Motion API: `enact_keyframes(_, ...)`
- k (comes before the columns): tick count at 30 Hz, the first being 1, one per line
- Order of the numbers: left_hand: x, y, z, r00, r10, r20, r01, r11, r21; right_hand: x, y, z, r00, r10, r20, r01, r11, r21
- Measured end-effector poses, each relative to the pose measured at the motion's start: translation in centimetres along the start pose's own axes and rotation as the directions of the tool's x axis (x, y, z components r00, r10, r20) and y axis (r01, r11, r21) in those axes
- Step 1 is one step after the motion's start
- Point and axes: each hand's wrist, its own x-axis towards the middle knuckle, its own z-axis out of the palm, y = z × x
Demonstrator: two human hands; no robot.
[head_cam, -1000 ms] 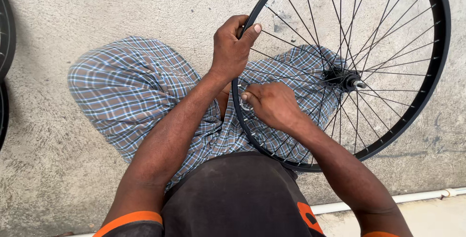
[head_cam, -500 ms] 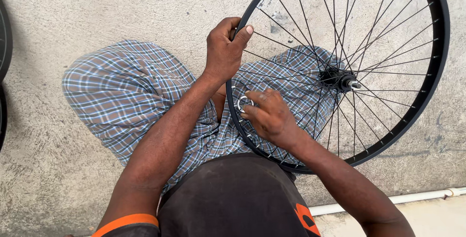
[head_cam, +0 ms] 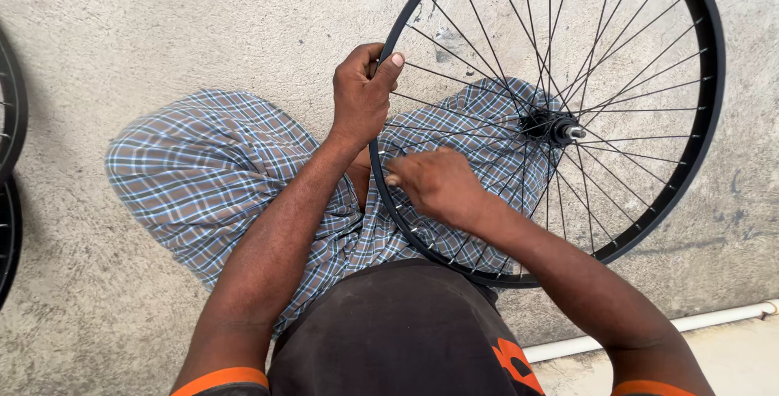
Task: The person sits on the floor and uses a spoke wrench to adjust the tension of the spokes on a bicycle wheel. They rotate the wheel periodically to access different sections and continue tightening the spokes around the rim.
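Concrete floor lies bare past the wheel rim at 12 o'clock; left hand clamps the rim at 9, right hand fingers pinched together on a spoke near 8.

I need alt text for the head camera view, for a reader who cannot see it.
Seen from above, a seated person's left hand grips the black rim of a spoked bicycle wheel, while the right hand works at the spokes near the rim, over checked trousers.
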Motion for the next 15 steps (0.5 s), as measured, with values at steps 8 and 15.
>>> enact_keyframes(8, -1.0, 3.0, -0.1, 0.993, -0.111, 0.032, 0.116, 0.967, -0.227, -2.2, 1.8, -4.6, 0.975, -0.146, -0.166, 0.169, 0.977, 0.129)
enact_keyframes(15, -2.5, 5.8, 1.8, 0.993, 0.027, 0.114, 0.011, 0.946, -0.325, -6.5, 3.5, -3.9, 0.921, -0.16, -0.356, 0.201, 0.976, 0.08)
